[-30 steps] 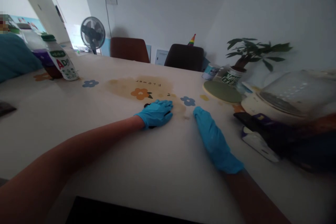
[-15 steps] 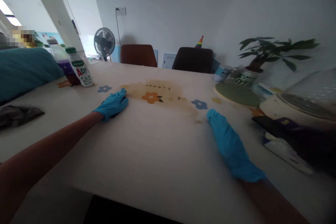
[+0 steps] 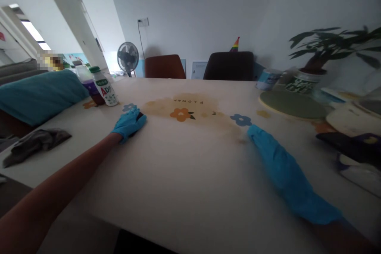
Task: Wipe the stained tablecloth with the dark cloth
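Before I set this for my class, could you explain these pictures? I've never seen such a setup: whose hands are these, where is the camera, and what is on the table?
There is no machine here: a person works with two hands in blue gloves. Every picture comes from one camera worn on that person's head, looking forward and down.

The left hand covers a dark thing on the flower-printed table; too little shows to name it. The right hand is near a printed blue flower; I see nothing held in it.

Also on the table are a crumpled dark cloth, a white bottle, a purple-labelled bottle, a round green mat and a plant pot.
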